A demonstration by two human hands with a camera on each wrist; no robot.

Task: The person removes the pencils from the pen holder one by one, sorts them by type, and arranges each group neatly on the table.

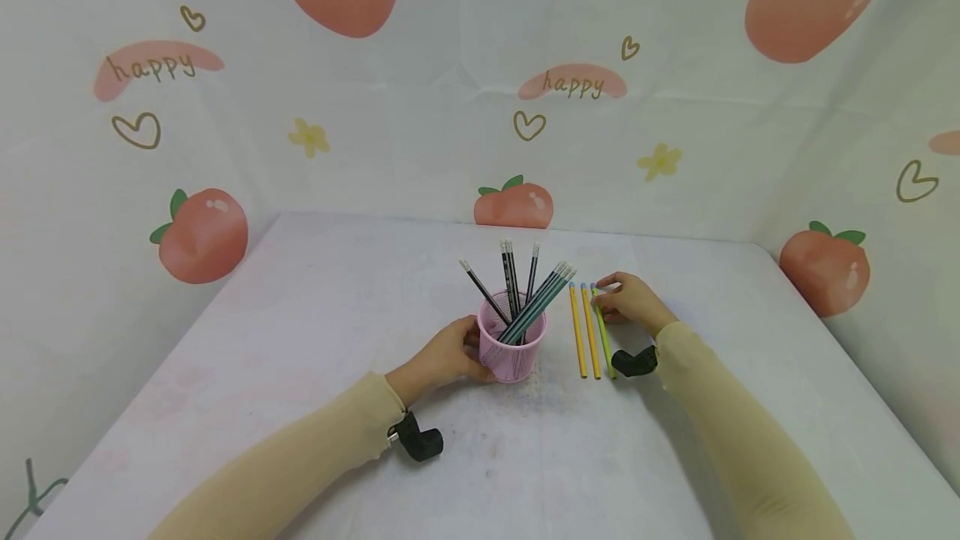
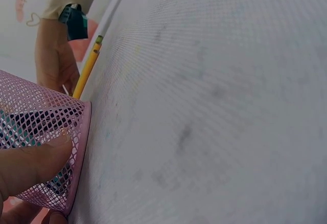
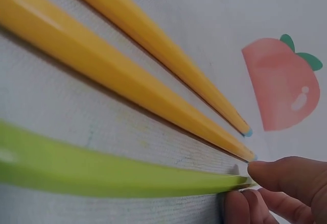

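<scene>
My left hand (image 1: 447, 355) grips the side of a pink mesh pencil cup (image 1: 512, 363), which stands upright on the table. Several dark and teal pencils (image 1: 534, 307) lean inside it, white-tipped ends up. In the left wrist view, the thumb (image 2: 38, 165) presses the cup's mesh wall. To the right of the cup, my right hand (image 1: 633, 303) pinches the far end of a light green pencil (image 3: 102, 172) between thumb and fingers. Beside it lie two yellow pencils (image 1: 590, 332) with blue ends, roughly parallel and apart from one another.
The white-covered table (image 1: 360, 290) meets a backdrop (image 1: 420, 148) printed with peaches, hearts and "happy". A black wrist camera (image 1: 418, 440) hangs under the left sleeve, another wrist camera (image 1: 634, 362) by the right one. A green line-like shape (image 1: 33, 494) shows at lower left.
</scene>
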